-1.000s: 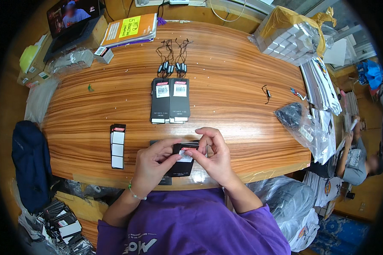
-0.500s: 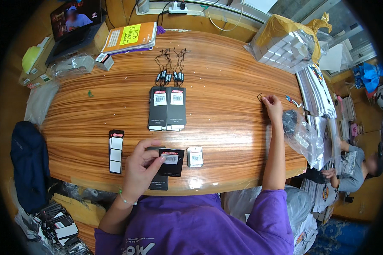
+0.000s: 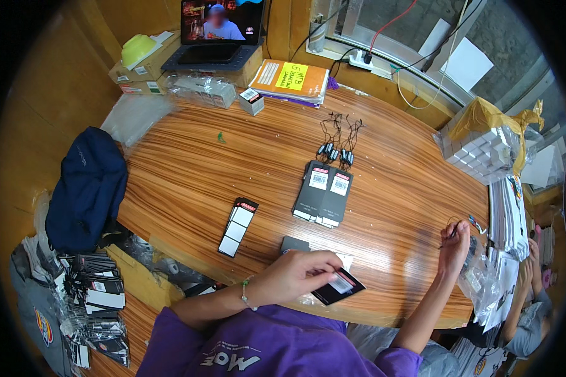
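Observation:
My left hand (image 3: 290,276) pinches a black hang tag (image 3: 351,291) with a white barcode sticker at the table's near edge. A small stickered stack (image 3: 345,259) lies partly hidden behind that hand, and a dark card (image 3: 294,244) shows beside it. Over at the right, my right hand (image 3: 455,250) has its fingertips closed on a thin black string (image 3: 449,225). Farther in, two side-by-side stacks of dark hang tags (image 3: 322,196) lie with black strings and small toggles (image 3: 335,152) at their tops. A narrow pile of black-and-white tags (image 3: 238,227) lies to the left.
A laptop (image 3: 215,38), folders (image 3: 290,81) and a small box (image 3: 251,101) stand at the back. At right are a wrapped block of white boxes (image 3: 481,141) and a clear plastic bag (image 3: 482,283). Another person's arm (image 3: 521,298) shows far right.
The whole view has turned, so the table sits differently in it. My left hand has carried the tag rightward, across the small stack. My right hand keeps its pinch on the string.

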The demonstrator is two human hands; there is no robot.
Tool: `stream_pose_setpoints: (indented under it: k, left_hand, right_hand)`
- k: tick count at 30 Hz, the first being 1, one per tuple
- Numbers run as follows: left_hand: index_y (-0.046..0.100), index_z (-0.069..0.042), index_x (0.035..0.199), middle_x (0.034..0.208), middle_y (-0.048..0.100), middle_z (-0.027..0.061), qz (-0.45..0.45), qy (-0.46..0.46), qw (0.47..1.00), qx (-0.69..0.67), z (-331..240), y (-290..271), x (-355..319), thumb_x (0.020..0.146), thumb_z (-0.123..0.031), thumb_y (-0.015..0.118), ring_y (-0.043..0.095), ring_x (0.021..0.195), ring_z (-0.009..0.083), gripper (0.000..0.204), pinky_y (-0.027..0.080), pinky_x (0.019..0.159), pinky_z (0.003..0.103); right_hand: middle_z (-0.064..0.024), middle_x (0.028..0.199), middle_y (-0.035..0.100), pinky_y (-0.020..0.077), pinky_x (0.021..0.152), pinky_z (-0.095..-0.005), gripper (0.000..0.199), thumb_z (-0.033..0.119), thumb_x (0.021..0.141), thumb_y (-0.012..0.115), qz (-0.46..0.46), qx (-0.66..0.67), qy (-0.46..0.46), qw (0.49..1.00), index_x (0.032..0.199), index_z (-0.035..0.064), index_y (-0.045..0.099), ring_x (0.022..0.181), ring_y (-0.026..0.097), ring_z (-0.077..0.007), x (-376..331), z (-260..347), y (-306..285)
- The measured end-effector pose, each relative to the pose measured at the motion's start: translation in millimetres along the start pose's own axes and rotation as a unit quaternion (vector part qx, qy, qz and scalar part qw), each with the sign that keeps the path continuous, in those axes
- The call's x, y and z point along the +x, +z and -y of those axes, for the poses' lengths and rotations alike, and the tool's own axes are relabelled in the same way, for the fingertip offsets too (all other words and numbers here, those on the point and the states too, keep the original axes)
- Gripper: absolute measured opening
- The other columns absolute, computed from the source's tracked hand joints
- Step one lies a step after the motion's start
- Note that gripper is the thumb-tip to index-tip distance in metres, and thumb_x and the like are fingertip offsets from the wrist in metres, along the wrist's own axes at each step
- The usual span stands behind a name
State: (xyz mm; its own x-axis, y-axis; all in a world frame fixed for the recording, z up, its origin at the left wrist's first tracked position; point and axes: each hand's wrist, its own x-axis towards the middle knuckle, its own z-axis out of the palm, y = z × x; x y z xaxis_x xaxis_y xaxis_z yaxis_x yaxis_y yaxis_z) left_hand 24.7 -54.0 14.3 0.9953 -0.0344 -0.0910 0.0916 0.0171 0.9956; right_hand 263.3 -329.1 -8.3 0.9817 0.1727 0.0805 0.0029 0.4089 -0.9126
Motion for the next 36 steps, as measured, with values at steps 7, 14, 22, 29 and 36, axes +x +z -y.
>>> stream_pose_setpoints:
  k: [7,14,22,29,36]
  left_hand:
    - [0.057,-0.001,0.099,0.087,0.062,0.0087,0.095,0.076,0.991,0.065,-4,29,26,0.084,-0.010,0.057,0.060,0.080,0.0172,0.018,0.046,0.069,0.027]
    - [0.057,-0.001,0.092,0.104,0.052,0.0107,0.035,0.143,0.980,0.132,8,40,29,0.081,-0.008,0.058,0.057,0.088,0.0230,0.013,0.046,0.072,0.031]
    - [0.060,-0.001,0.094,0.092,0.059,0.0106,0.042,0.131,0.984,0.112,16,39,26,0.081,-0.009,0.058,0.059,0.083,0.0236,0.016,0.046,0.071,0.031]
    - [0.062,-0.002,0.097,0.099,0.061,0.0120,0.107,0.084,0.984,0.114,18,42,20,0.083,-0.014,0.056,0.060,0.088,0.0256,0.019,0.047,0.076,0.031]
    - [0.061,0.000,0.093,0.102,0.060,0.0151,0.082,0.076,0.990,0.083,31,42,25,0.081,-0.007,0.058,0.061,0.085,0.0223,0.014,0.047,0.074,0.027]
  right_hand:
    - [-0.0068,0.068,0.050,0.0384,0.066,-0.0296,0.019,0.009,0.080,0.059,0.082,0.056,0.066,0.993,0.097,0.0040,0.051,0.068,0.048,-0.0154,-89,-17,63]
    - [-0.0141,0.083,0.061,0.0436,0.079,-0.0319,0.010,-0.003,0.079,0.058,0.115,0.126,0.155,0.973,0.087,0.0020,0.056,0.084,0.056,-0.0211,-128,-39,94]
    - [-0.0162,0.086,0.064,0.0427,0.087,-0.0371,0.008,-0.003,0.079,0.058,0.130,0.110,0.126,0.977,0.086,0.0014,0.057,0.093,0.057,-0.0252,-130,-49,105]
    - [-0.0097,0.080,0.061,0.0454,0.075,-0.0312,0.010,0.002,0.081,0.059,0.025,0.126,0.084,0.988,0.091,0.0039,0.055,0.077,0.058,-0.0173,-112,-35,89]
    - [-0.0078,0.081,0.059,0.0441,0.077,-0.0295,0.020,0.005,0.086,0.053,-0.025,0.302,0.145,0.942,0.105,0.0050,0.049,0.075,0.055,-0.0160,-101,-12,79]
